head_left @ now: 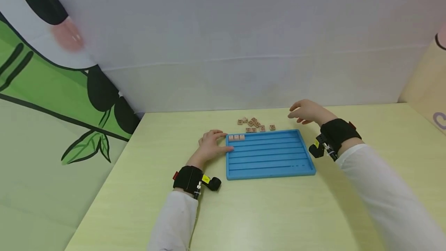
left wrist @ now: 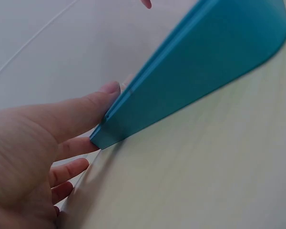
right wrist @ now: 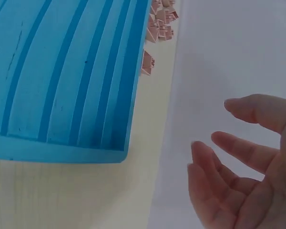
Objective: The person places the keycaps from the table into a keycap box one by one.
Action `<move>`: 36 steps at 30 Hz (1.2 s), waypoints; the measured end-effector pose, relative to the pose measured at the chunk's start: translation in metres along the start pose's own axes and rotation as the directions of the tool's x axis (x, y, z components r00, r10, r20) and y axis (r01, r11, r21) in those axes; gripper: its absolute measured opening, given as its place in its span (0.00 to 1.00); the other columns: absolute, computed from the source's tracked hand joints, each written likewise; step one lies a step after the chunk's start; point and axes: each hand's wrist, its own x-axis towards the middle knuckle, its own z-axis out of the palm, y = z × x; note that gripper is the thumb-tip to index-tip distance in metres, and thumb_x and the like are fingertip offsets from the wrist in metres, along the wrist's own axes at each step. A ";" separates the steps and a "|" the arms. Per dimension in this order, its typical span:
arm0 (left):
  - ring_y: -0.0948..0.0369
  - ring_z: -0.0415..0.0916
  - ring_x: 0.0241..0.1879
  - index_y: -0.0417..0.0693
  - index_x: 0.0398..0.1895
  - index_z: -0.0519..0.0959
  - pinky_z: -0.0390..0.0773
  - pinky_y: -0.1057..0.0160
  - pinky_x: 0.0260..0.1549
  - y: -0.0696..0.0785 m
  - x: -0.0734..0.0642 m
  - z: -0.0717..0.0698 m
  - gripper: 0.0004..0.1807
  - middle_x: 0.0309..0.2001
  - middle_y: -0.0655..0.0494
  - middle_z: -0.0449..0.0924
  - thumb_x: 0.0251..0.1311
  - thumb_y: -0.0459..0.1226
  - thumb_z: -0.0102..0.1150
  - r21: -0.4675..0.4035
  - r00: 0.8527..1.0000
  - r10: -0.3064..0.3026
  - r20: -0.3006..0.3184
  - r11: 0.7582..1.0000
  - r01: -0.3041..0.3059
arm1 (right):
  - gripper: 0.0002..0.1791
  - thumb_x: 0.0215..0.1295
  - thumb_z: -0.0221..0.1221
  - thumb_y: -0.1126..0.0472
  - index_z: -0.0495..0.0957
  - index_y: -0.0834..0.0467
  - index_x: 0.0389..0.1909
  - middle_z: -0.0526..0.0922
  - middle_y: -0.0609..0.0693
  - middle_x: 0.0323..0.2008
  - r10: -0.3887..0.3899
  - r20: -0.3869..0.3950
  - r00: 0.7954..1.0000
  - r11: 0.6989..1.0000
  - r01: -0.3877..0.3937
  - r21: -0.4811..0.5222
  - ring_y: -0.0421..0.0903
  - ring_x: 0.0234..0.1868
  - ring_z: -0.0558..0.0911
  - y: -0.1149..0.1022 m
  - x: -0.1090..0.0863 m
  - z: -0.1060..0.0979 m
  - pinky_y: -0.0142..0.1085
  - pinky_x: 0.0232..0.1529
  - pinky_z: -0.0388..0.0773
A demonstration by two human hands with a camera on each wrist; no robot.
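A white sleeve (head_left: 390, 204) adjoins the relaxed right hand (head_left: 308, 111); left hand (head_left: 210, 145) seemingly grips blue tray (head_left: 271, 159).

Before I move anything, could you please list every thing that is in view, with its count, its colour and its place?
Grooved tray: one, blue, on the table
Square tiles in tray: three, pale beige, side by side in its far-left corner
Loose square tiles: about ten (bunched, exact count unclear), tan, behind the tray
Table: one, pale yellow, under everything
Backdrop: one, whitish, behind the table; cartoon print in green and black at left
Printed panel: one, beige, right edge
Wrist straps with small cameras: two, black, one per wrist
Sleeves: two, white, on the forearms
Left hand: one, bare, gripping the tray's far-left corner
Right hand: one, bare, beyond the tray's far-right corner, holding nothing
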 end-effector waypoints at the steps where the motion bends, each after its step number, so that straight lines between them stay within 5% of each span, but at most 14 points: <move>1: 0.43 0.51 0.67 0.47 0.63 0.72 0.48 0.42 0.61 0.001 0.000 0.000 0.35 0.66 0.44 0.61 0.52 0.50 0.68 -0.002 1.000 0.000 -0.002 1.000 0.000 | 0.28 0.70 0.50 0.58 0.61 0.72 0.64 0.69 0.72 0.56 -0.011 -0.015 1.000 1.000 0.011 -0.029 0.65 0.52 0.74 -0.003 0.004 0.002 0.50 0.51 0.74; 8: 0.44 0.51 0.67 0.46 0.63 0.72 0.48 0.42 0.62 0.003 0.000 0.001 0.35 0.66 0.44 0.61 0.52 0.50 0.67 0.001 1.000 0.007 0.009 1.000 -0.007 | 0.25 0.67 0.52 0.59 0.69 0.72 0.59 0.69 0.72 0.59 -0.105 -0.030 0.994 0.934 0.088 -0.346 0.68 0.58 0.69 -0.005 0.026 0.029 0.54 0.56 0.69; 11: 0.43 0.51 0.67 0.46 0.63 0.72 0.48 0.42 0.62 0.002 0.000 0.001 0.35 0.66 0.43 0.61 0.52 0.50 0.67 0.006 1.000 0.016 0.009 1.000 -0.017 | 0.25 0.68 0.53 0.58 0.70 0.72 0.58 0.72 0.70 0.57 -0.109 -0.017 0.994 0.909 0.093 -0.407 0.65 0.58 0.71 -0.005 0.033 0.043 0.54 0.57 0.69; 21: 0.43 0.51 0.67 0.46 0.63 0.72 0.48 0.42 0.61 0.000 0.000 0.002 0.35 0.66 0.43 0.62 0.52 0.49 0.68 -0.006 1.000 0.026 0.010 1.000 -0.026 | 0.23 0.70 0.50 0.56 0.72 0.67 0.58 0.76 0.65 0.56 -0.110 -0.032 0.993 0.895 0.085 -0.437 0.60 0.54 0.75 -0.008 0.044 0.061 0.52 0.57 0.69; 36: 0.43 0.52 0.67 0.46 0.62 0.72 0.49 0.42 0.61 -0.003 -0.003 -0.001 0.35 0.66 0.43 0.63 0.52 0.49 0.68 0.010 1.000 0.021 -0.002 1.000 -0.021 | 0.10 0.65 0.57 0.61 0.81 0.64 0.39 0.83 0.58 0.37 -0.155 -0.064 0.986 0.885 0.109 -0.452 0.50 0.33 0.77 -0.013 0.049 0.070 0.46 0.41 0.74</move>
